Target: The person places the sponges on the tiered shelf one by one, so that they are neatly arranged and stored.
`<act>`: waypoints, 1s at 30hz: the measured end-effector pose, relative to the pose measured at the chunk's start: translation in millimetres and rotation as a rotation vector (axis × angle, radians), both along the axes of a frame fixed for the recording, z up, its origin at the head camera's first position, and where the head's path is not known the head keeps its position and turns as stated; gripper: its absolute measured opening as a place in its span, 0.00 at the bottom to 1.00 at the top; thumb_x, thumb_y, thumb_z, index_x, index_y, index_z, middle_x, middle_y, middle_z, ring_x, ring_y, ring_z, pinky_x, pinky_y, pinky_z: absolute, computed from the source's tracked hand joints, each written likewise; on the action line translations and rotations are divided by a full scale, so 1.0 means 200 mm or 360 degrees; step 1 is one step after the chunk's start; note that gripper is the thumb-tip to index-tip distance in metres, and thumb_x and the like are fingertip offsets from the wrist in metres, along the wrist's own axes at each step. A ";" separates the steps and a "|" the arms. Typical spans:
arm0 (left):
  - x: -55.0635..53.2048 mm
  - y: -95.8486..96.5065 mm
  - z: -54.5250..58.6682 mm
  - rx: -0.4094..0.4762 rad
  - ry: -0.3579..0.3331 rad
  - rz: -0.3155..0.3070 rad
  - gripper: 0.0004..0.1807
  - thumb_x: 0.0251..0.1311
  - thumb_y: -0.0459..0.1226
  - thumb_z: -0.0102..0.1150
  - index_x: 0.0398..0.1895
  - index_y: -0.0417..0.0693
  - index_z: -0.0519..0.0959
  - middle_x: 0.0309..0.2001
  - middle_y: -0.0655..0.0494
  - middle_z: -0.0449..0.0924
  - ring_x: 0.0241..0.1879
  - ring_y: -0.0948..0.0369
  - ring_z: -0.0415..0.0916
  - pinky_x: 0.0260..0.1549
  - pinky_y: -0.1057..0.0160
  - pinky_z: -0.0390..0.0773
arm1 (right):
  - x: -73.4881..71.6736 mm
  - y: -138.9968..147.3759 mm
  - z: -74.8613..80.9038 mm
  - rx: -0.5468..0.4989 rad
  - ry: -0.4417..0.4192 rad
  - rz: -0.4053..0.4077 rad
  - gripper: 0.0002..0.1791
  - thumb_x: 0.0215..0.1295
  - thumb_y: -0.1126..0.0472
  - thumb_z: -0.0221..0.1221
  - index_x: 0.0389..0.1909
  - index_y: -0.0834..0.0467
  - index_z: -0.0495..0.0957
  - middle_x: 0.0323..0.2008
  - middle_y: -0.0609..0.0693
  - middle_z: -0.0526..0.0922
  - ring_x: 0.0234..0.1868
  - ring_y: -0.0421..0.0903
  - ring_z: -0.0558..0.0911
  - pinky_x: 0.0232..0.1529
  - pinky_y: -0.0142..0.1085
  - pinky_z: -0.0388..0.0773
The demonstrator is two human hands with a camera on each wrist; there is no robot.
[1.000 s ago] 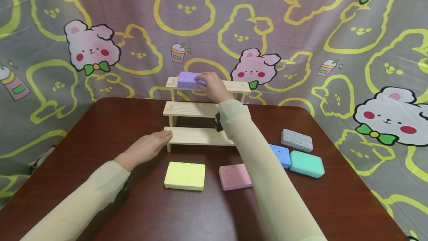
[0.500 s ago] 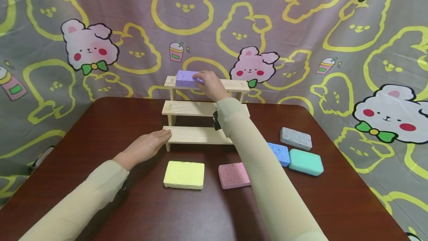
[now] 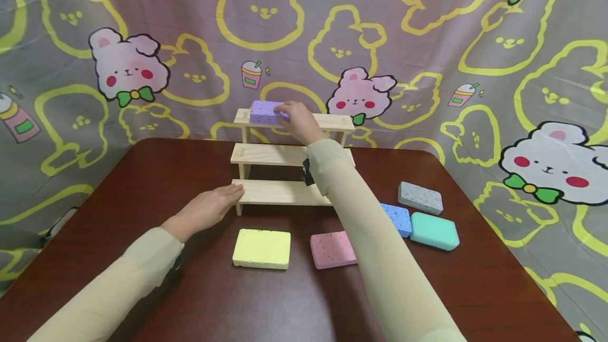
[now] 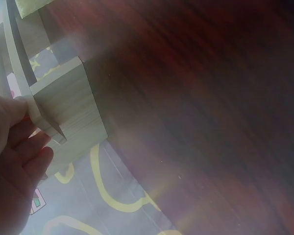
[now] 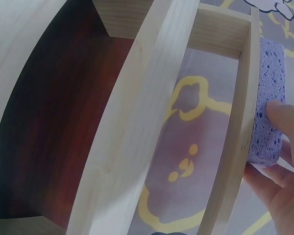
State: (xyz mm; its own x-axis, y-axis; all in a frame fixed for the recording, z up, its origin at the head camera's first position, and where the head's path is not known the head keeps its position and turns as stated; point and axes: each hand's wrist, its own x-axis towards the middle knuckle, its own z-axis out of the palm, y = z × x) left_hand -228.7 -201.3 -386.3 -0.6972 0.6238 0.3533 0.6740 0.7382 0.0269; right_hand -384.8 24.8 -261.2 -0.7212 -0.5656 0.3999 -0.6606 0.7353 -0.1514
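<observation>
On the top tier of a three-tier wooden shelf (image 3: 273, 155) lies a purple sponge (image 3: 264, 112), toward its left end. My right hand (image 3: 303, 122) grips the sponge's right end. In the right wrist view the thumb presses the front of the purple sponge (image 5: 270, 88), with the other fingers at its end and behind. My left hand (image 3: 211, 207) is at the left end of the lowest tier. The left wrist view has the fingers of that hand (image 4: 19, 147) around the end of the wooden board (image 4: 44, 120), thumb on one side.
A yellow sponge (image 3: 262, 249) and a pink sponge (image 3: 332, 249) lie on the dark table (image 3: 266, 305) in front of the shelf. To the right are a blue sponge (image 3: 398, 219), a teal sponge (image 3: 434, 231) and a grey sponge (image 3: 420, 197). A patterned curtain (image 3: 190, 120) hangs behind.
</observation>
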 end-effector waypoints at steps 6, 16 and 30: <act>0.00 0.00 0.00 0.0007 -0.0028 0.0007 0.19 0.58 0.27 0.54 0.54 0.32 0.74 0.55 0.39 0.72 0.55 0.46 0.69 0.49 0.48 0.72 | 0.01 0.02 0.01 0.0019 -0.0001 0.0086 0.19 0.62 0.63 0.58 0.55 0.59 0.75 0.55 0.57 0.74 0.57 0.52 0.70 0.62 0.38 0.59; 0.01 0.00 -0.01 -0.0010 -0.0020 0.0008 0.19 0.57 0.26 0.55 0.54 0.32 0.73 0.55 0.38 0.72 0.55 0.46 0.69 0.49 0.49 0.72 | 0.06 0.10 0.07 -0.0124 -0.0003 0.0159 0.23 0.60 0.62 0.61 0.56 0.62 0.73 0.56 0.56 0.73 0.59 0.50 0.68 0.63 0.34 0.56; 0.00 0.00 0.00 -0.0012 -0.0008 0.0003 0.19 0.57 0.26 0.55 0.53 0.32 0.74 0.54 0.38 0.72 0.55 0.46 0.70 0.49 0.49 0.72 | 0.12 0.26 0.07 -0.0294 -0.0053 0.0187 0.23 0.60 0.61 0.60 0.57 0.62 0.72 0.56 0.54 0.72 0.59 0.49 0.67 0.61 0.37 0.60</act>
State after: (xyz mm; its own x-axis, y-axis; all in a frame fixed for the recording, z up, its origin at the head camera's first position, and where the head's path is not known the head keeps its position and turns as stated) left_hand -227.8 -200.9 -387.3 -0.7000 0.6253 0.3449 0.6727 0.7395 0.0247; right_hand -360.8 76.9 -247.5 -0.6693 -0.5657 0.4818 -0.7324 0.6113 -0.2997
